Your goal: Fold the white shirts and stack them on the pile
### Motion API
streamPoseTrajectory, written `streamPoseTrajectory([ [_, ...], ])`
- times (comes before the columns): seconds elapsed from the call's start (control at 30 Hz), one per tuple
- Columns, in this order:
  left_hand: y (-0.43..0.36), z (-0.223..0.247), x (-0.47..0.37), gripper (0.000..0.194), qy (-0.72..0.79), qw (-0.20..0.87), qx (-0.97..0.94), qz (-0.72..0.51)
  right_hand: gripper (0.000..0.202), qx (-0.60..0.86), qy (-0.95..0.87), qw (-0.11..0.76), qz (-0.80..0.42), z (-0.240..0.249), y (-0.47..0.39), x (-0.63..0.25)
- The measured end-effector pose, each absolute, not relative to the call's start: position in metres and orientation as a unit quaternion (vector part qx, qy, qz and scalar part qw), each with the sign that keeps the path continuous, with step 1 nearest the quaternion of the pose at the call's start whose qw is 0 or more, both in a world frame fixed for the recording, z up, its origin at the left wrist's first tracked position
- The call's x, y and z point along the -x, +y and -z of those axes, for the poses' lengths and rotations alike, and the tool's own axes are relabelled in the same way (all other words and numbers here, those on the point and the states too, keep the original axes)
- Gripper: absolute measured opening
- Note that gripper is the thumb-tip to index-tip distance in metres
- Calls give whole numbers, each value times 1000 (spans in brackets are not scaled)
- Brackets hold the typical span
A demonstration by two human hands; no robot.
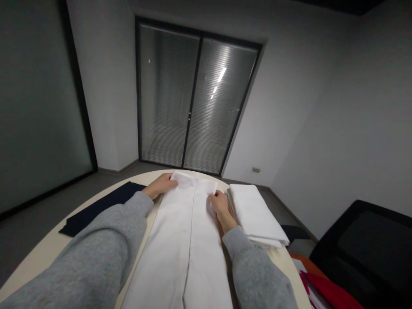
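Note:
A long white cloth (180, 240) lies lengthwise on the round table, its two sides meeting at a seam down the middle. Whether it is a garment, I cannot make out. At its far left corner, my left hand (163, 184) has closed with the thumb and fingers on the edge. My right hand (220, 202) pinches the right edge near the far end, fingers curled. Just right of that hand sits a folded white cloth (255, 212) in a neat stack. Beyond my left forearm is a flat dark navy cloth (103, 204), partly covered by the grey sleeve.
The pale round table (41, 262) curves away in front of me. To the right stands a black chair (367, 249), with red fabric (331, 289) and other coloured items low beside the table. Behind are a glass door with blinds (193, 107) and grey walls.

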State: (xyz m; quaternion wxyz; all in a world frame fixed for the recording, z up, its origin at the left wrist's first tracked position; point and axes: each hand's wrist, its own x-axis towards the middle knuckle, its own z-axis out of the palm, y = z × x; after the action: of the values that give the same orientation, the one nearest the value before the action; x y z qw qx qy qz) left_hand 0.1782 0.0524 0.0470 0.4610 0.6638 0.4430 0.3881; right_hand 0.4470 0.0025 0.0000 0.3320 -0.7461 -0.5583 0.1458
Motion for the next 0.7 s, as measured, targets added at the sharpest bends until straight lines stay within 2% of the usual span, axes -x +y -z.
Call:
streamPoseTrajectory([
  [0.1, 32, -56, -171, 33, 444, 404, -698, -391, 23, 715, -588, 358, -121, -16, -14, -448],
  [0.17, 12, -60, -162, 22, 448, 353, -723, -389, 18, 691, -618, 362, -99, -25, -33, -448],
  [0.27, -28, -64, -144, 8, 444, 289, -762, -372, 22, 653, -670, 346, -72, -31, -73, -449],
  [0.47, -108, -44, -118, 22, 368, 107, -897, -222, 18, 560, -780, 272, -57, -13, -158, -462],
  [0.7, -135, -10, -109, 15, 356, 113, -913, -164, 34, 522, -824, 218, -34, 5, -181, -469],
])
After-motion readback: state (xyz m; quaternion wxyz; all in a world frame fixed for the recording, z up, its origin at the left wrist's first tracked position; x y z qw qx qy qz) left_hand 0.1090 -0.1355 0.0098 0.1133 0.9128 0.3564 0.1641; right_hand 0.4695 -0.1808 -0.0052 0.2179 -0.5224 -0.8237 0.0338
